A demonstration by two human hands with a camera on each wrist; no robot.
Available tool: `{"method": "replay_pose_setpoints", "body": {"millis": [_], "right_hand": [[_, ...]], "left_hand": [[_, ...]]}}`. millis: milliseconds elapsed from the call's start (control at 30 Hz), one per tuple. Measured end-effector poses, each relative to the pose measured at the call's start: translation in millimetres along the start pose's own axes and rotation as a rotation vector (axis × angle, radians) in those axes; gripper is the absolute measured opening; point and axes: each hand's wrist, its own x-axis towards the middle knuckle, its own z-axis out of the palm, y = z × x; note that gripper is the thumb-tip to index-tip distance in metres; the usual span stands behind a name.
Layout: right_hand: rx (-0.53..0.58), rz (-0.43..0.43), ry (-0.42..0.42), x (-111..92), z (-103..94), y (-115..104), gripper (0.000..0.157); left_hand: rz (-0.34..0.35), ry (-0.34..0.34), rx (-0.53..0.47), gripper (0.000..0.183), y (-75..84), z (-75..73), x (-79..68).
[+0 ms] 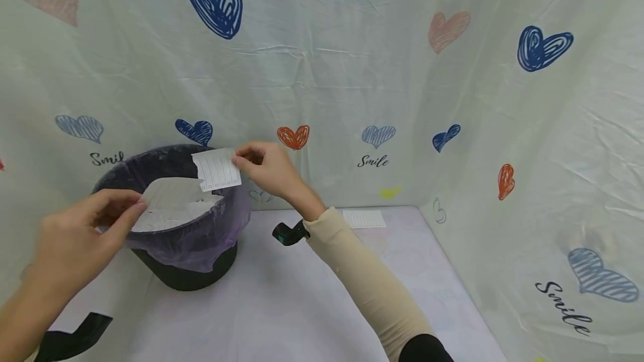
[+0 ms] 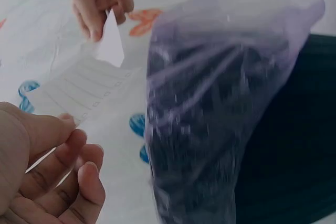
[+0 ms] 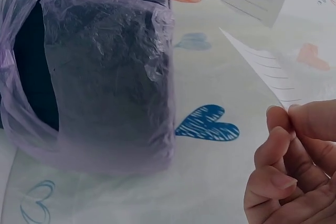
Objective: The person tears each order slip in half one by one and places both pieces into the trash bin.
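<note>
Over a dark bin (image 1: 186,274) lined with a purple plastic bag (image 1: 221,230), both hands hold pieces of white paper. My left hand (image 1: 83,233) pinches the left edge of a larger sheet (image 1: 168,203) between thumb and fingertips; its far right edge is ragged. In the left wrist view, printed lines and small boxes show on this larger sheet (image 2: 79,90). Between thumb and index finger, my right hand (image 1: 271,169) grips a smaller torn piece of lined paper (image 1: 218,169) by its right side. The two pieces overlap slightly in the head view.
Another lined paper sheet (image 1: 364,218) lies at the back of the white table (image 1: 302,300), behind my right forearm. A pale curtain (image 1: 332,88) printed with hearts hangs close behind the bin and along the right side.
</note>
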Motion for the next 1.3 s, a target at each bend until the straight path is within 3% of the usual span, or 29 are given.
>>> {"method": "replay_pose_setpoints", "body": {"millis": [100,367,600,1300], "right_hand": [[-0.006,-0.002,-0.012,3,6.5,0,0.019],[-0.031,0.009,-0.025,4,17.4,1,0.017],[-0.075,0.017,-0.059,4,23.2,0,0.018],[-0.089,0.012,-0.105,0,27.3,7,0.022]], "left_hand": [[-0.037,-0.008,0.028,0.031,-6.9,-3.1,-1.2],[-0.124,-0.042,0.097,0.021,-22.3,-5.7,-4.7],[-0.187,-0.083,0.142,0.023,-29.1,-4.9,-6.5],[-0.21,-0.102,0.169,0.017,-36.5,0.5,-3.8]]}}
